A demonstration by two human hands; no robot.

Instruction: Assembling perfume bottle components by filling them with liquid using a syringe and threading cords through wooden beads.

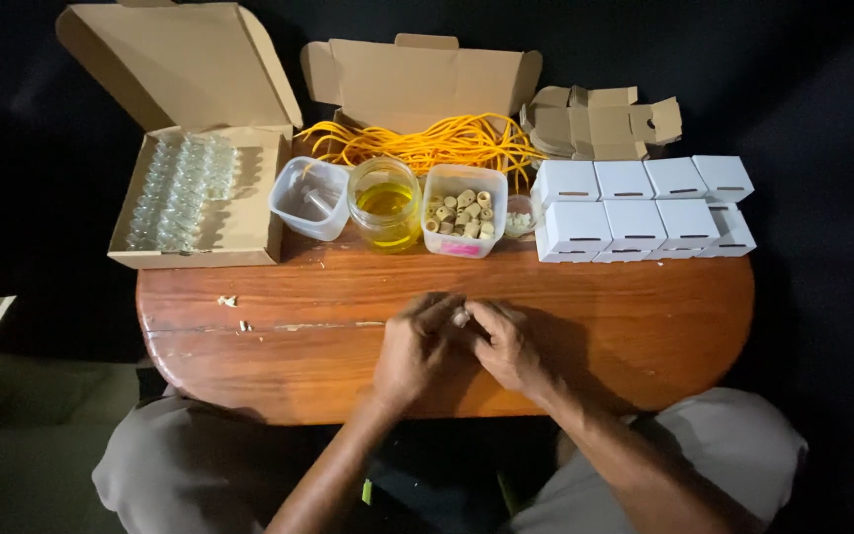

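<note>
**Both hands closed on one small piece at table centre**

Far left: open brown cardboard box (200, 193) with rows of small clear glass vials (178, 190). Next right, a clear plastic tub (309, 198), then a glass jar of yellow liquid (384, 204), then a clear plastic tub of tan corks (464, 211). Behind these, a tangle of yellow cord (427, 140) in a second open box. Far right: white folded cartons (640, 206) in two rows, touching.

Round wooden table (249, 336), near edge, centre: left hand (415, 348) and right hand (508, 346) meet, fingertips touching. Between the fingertips, a small pale cork-like piece (461, 317), pinched from both sides, just above the tabletop. Most of it is hidden by fingers. Both hands curled narrow around it.
</note>
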